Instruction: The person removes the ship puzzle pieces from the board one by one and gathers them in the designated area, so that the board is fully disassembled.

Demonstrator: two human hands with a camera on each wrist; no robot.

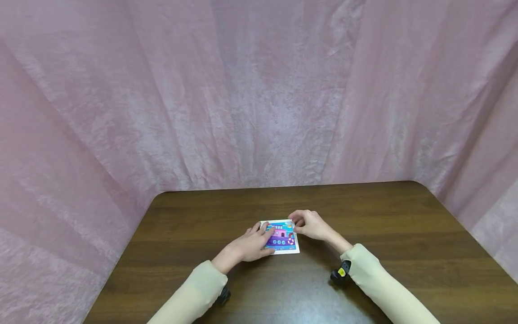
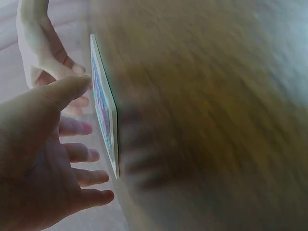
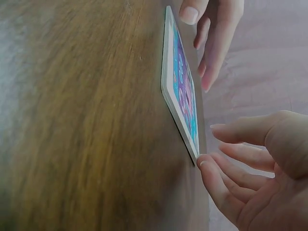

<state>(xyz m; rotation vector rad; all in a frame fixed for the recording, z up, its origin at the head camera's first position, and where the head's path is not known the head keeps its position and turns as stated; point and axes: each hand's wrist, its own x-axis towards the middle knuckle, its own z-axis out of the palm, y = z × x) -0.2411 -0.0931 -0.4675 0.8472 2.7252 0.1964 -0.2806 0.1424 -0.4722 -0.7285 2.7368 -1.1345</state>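
A thin board [image 1: 280, 242] with a white border and a cartoon picture of a purple and pink ship lies on the table. My left hand [image 1: 250, 245] has its fingers spread over the board's left part, covering some of the picture. At the far right corner is my right hand [image 1: 314, 226], its fingers loosely bent. From the right wrist, one fingertip [image 3: 203, 162] shows right at the corner of the board [image 3: 182, 86], with the thumb apart from it and nothing between them. Seen from the left wrist, the board [image 2: 102, 103] is edge-on beside the left thumb [image 2: 72, 89].
The brown wooden table [image 1: 194, 225] has rounded far corners. A pink velvety curtain [image 1: 267, 90] hangs behind it and along both sides. Dark wrist cameras, one of them [image 1: 341, 272] with a yellow spot, sit at the cream sleeves [image 1: 194, 290].
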